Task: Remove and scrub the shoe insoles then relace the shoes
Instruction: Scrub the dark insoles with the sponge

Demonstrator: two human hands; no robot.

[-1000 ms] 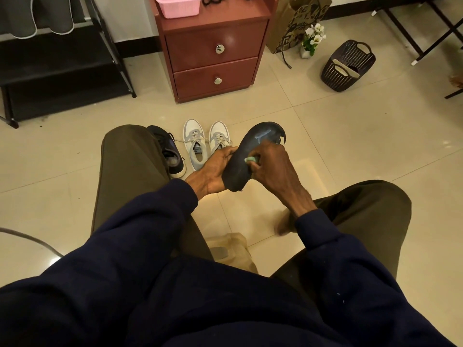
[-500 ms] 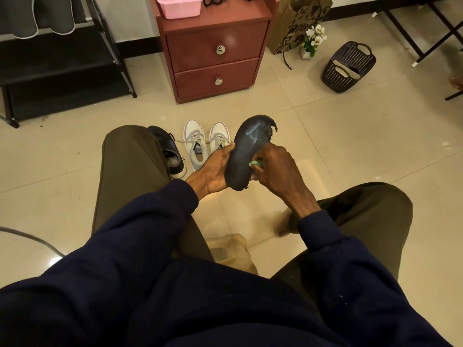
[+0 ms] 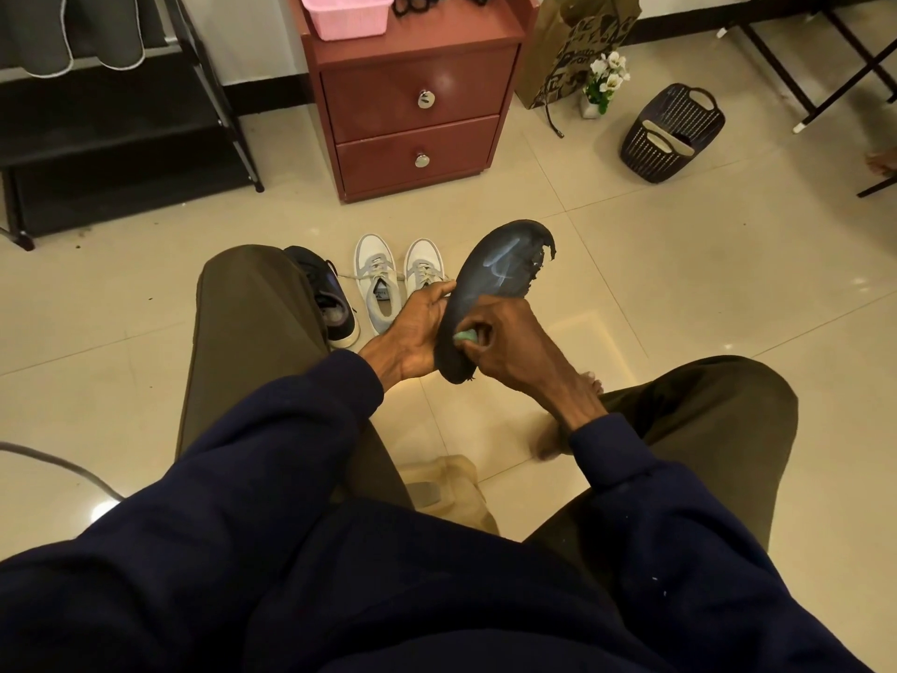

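- Warm, rather dim indoor light; a bright glare spot lies on the glossy beige tiled floor (image 3: 99, 516).
- Navy-blue fabric sleeves (image 3: 291, 551) are underexposed.
- Wide-angle distortion tilts the black metal rack (image 3: 213, 89) at the edge.

No legible txt, print on paper bag (image 3: 573, 51) too blurry

Single head-worn camera, wide-angle, looks forward and down over lap, close to hands (image 3: 466, 332), floor (image 3: 679, 284) beyond.
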